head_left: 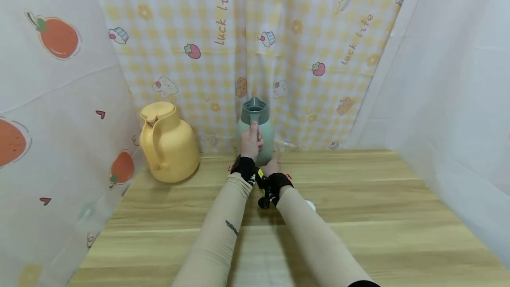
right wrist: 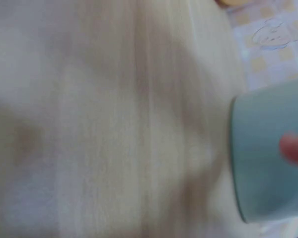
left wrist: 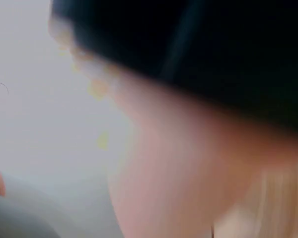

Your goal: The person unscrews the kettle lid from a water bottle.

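A pale green thermos jug [head_left: 268, 134] with a darker green collar stands upright at the back of the wooden table, its top open towards me. My left hand [head_left: 250, 143] grips its handle [head_left: 254, 119], thumb lying along the upper part. Low at the jug's right front is my right hand [head_left: 273, 166], one finger extended beside the body. The right wrist view shows a fingertip [right wrist: 295, 148] over the lower wall of the jug [right wrist: 268, 163]; most of that hand is out of frame. In the left wrist view the palm side is blurred and close.
On the left stands a larger yellow jug [head_left: 177, 147] with its lid on and its handle facing me. A small white object [head_left: 311, 206] peeks out beside my right forearm. Patterned curtains [head_left: 303, 56] hang right behind the table's back edge and along both sides.
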`<state>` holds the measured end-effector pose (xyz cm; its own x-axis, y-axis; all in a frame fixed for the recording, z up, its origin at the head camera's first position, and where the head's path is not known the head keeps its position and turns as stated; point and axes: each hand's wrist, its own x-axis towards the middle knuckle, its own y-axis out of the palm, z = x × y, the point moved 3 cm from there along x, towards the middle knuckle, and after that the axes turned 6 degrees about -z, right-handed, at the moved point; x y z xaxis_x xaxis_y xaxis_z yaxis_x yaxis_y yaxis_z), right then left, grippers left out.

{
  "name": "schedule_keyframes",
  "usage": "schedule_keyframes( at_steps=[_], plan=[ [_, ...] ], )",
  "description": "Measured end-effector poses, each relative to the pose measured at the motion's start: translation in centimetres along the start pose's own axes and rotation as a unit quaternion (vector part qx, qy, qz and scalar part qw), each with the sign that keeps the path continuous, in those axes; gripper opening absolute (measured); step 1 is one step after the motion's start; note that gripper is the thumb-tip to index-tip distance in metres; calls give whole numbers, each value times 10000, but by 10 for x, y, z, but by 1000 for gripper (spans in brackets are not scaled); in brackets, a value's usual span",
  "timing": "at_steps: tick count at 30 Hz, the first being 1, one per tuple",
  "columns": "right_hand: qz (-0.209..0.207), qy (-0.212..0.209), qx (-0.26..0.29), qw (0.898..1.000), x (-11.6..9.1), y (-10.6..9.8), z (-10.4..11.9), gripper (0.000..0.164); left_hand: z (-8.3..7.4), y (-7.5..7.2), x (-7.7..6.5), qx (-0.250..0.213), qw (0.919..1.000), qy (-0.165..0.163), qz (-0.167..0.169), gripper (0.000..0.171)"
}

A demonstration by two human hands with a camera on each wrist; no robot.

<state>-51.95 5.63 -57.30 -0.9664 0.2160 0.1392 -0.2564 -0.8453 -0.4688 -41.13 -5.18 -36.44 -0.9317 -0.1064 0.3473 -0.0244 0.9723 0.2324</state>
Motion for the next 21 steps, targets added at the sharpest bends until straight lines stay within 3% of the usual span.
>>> schedule_keyframes(
  at_steps=[2, 5, 7, 9, 14, 16, 19, 21],
  plan=[
    [267, 103, -112, 9995, -30, -28, 31, 109, 1, 1, -1, -29, 9996, -234, 133, 56],
    [667, 337, 191, 9970, -90, -90, 108, 76, -2, 1, 1, 133, 9981, -529, 302, 55],
    [630, 239, 329, 9972, -118, -120, 147, 67, -6, -3, 4, 475, 9961, -600, 448, 56],
    [612, 322, 591, 9959, -136, -142, 172, 73, -12, -9, 7, 880, 9926, -631, 553, 56],
    [705, 90, 960, 9928, -141, -179, 175, 82, -27, -15, 6, 2070, 9737, -605, 734, 64],
    [855, -25, 912, 9921, -143, -198, 165, 84, -32, -17, 4, 2257, 9684, -746, 754, 68],
    [1012, -25, 767, 9919, -153, -236, 148, 86, -38, -20, -3, 1953, 9703, -1150, 841, 69],
    [1101, 32, 630, 9919, -160, -261, 132, 87, -41, -24, -13, 1422, 9755, -1525, 707, 66]
  ],
)
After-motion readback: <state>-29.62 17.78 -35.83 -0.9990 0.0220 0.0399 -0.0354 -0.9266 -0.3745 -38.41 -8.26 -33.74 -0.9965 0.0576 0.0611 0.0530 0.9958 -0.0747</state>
